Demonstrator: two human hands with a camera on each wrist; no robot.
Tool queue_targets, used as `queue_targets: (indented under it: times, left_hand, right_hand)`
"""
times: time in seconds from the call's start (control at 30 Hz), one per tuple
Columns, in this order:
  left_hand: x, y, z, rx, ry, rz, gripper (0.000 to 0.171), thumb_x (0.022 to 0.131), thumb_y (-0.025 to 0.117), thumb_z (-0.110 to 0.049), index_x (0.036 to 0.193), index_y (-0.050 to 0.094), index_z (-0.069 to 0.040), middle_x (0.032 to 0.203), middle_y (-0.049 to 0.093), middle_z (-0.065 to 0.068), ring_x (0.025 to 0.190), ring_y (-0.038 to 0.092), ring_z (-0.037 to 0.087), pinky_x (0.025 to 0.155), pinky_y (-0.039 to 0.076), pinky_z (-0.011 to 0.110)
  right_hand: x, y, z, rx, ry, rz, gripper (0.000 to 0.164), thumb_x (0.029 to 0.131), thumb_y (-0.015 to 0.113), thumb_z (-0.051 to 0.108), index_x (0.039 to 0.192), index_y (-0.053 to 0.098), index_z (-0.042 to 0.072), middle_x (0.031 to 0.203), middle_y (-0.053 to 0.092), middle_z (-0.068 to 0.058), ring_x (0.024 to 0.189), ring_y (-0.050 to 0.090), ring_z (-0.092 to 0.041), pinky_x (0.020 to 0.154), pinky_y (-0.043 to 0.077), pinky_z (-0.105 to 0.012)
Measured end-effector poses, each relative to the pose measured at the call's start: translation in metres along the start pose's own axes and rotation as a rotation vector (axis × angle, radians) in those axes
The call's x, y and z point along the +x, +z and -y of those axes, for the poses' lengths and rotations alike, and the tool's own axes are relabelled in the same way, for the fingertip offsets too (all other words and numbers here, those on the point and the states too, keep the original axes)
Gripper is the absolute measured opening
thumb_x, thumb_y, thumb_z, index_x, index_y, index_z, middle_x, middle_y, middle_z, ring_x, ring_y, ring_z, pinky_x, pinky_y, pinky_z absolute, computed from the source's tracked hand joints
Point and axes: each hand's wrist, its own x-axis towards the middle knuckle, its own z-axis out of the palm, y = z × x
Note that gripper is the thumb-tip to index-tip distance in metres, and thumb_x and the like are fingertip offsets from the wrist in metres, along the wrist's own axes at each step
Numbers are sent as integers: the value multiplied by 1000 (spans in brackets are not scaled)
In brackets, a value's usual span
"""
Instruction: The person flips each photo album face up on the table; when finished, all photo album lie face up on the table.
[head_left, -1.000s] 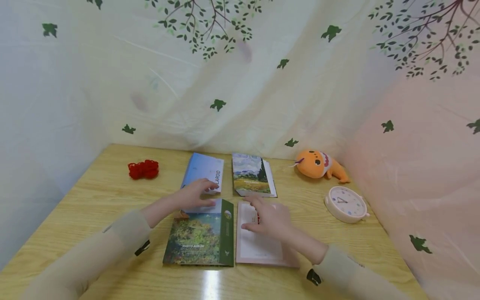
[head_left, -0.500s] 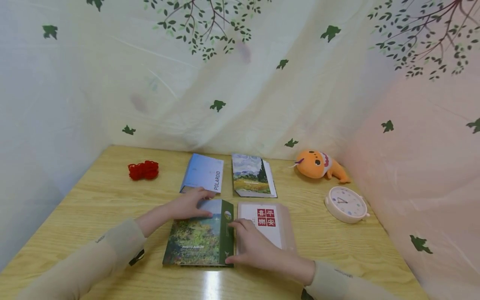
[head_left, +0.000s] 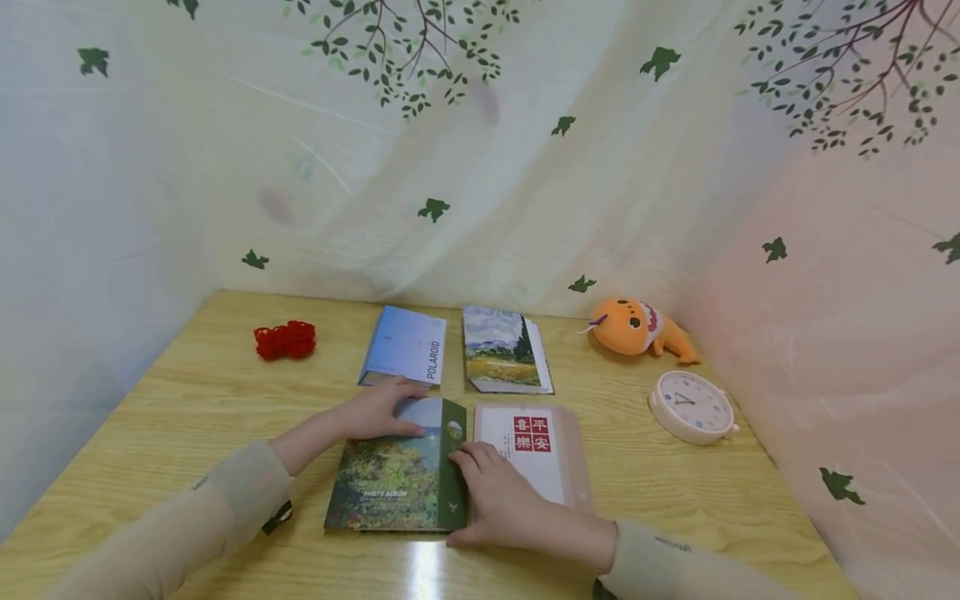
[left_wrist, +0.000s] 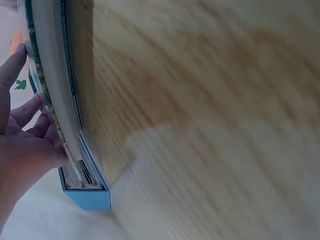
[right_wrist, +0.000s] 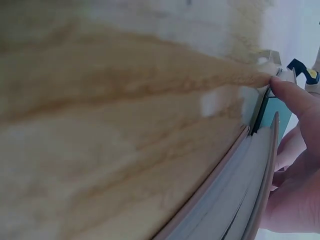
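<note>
We see the photo album [head_left: 390, 479] lying flat at the lower centre of the frame, a hand at either side of it. The left hand [head_left: 375, 412] rests with loosely spread fingers over its upper left corner. The right hand [head_left: 510, 500] has its thumb apart from its fingers, which touch the dark spine strip, and we see no firm grip in either.

Our main worry is uneven pressure: a harder push from one side could twist the album on the smooth tabletop [head_left: 187, 408]. Pushed rightward, it could ride against the pink-edged book [head_left: 525, 429], which lies just beside it and partly under the right hand; a low wrist might drag that book too. An upward nudge could bump the blue Polaroid album [head_left: 405, 342], very near the left fingertips.

We cannot tell whether the left fingertips touch the Polaroid album. The right hand hides the lower left of the pink-edged book, and the left hand covers the photo album's upper left corner. Both wrist views show mostly bare wood, with the hands cut off at the edges.
</note>
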Motion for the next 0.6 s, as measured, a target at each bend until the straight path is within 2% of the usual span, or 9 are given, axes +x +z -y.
queue_targets:
  times: [0.4,0.6]
  left_hand:
    - [-1,4,4,-74,14,-19,66,83,68,-47,131,53,-5,132,52,14,120,50,31,97,43,47]
    - [-4,3,4,-101,35,-28,65,83,69,-45,131,53,-3,130,52,14,118,51,30,95,44,46]
  right_hand:
    - [2,-1,2,-35,6,-3,98,63,75,62,136,41,6,137,43,-14,127,40,-26,106,38,-38]
    - [1,-2,1,-12,14,13,98,63,77,59,137,40,6,138,42,-14,128,39,-26,106,38,-38]
